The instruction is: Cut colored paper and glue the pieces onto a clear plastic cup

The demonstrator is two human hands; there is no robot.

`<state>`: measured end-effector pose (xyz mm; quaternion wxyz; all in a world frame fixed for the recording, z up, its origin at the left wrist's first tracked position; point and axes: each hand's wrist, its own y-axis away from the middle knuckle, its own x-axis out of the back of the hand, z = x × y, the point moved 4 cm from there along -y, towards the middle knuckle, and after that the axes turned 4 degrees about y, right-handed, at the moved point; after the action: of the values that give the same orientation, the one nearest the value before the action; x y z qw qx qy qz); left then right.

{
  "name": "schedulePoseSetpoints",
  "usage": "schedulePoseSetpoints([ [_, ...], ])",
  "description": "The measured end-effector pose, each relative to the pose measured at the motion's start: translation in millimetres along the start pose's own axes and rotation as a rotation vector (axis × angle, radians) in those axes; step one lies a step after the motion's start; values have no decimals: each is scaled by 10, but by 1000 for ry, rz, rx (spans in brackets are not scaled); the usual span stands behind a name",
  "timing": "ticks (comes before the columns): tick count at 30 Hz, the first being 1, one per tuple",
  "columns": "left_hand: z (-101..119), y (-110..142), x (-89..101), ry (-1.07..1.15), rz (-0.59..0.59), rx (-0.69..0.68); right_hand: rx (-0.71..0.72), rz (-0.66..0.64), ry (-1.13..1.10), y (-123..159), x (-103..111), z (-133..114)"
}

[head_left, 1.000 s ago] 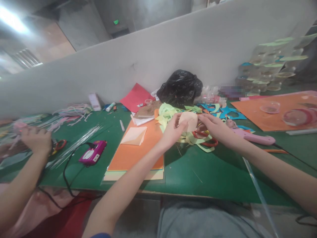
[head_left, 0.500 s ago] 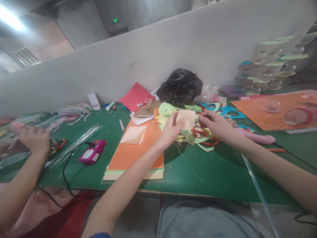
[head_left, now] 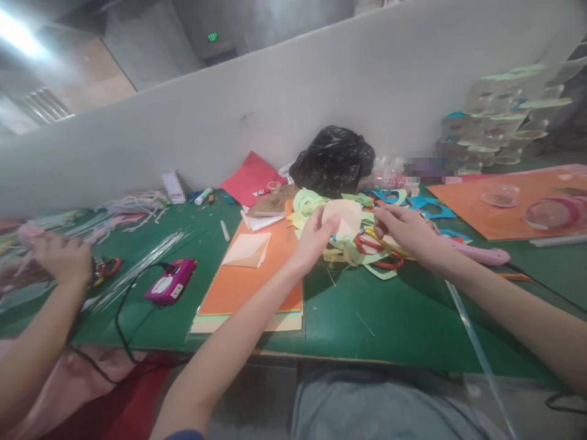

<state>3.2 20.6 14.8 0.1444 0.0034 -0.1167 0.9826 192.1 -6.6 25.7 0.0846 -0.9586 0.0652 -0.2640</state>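
Observation:
My left hand [head_left: 316,240] grips a rounded cream-coloured piece of paper [head_left: 345,216] between thumb and fingers, above the table. To the right of the paper, my right hand [head_left: 402,228] is closed in a pinch; whatever its fingertips hold, if anything, is hidden. Below and between the hands lie orange-red-handled scissors [head_left: 387,261] among pale green paper scraps [head_left: 308,200]. A pink glue gun [head_left: 483,253] with a black cord rests beside my right wrist, partly covered by it.
Orange sheets [head_left: 257,287] with folded cream paper [head_left: 247,249] lie left of centre. A black plastic bag [head_left: 334,160] stands against the wall. At far left, a co-worker's hand [head_left: 64,256] works near a magenta box [head_left: 170,282] with a cable. A clear stick [head_left: 477,348] overhangs the table edge.
My right hand has shifted slightly right, away from the cream paper. My left hand has moved the paper a little left.

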Motion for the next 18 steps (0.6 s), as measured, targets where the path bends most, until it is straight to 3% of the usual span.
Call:
schedulePoseSetpoints([
  [12,-55,-11,1,78,31,44,104,38,-174,-91,-37,90],
  [18,-36,-8,2,3,61,34,121,-1,-55,-34,-3,53],
])
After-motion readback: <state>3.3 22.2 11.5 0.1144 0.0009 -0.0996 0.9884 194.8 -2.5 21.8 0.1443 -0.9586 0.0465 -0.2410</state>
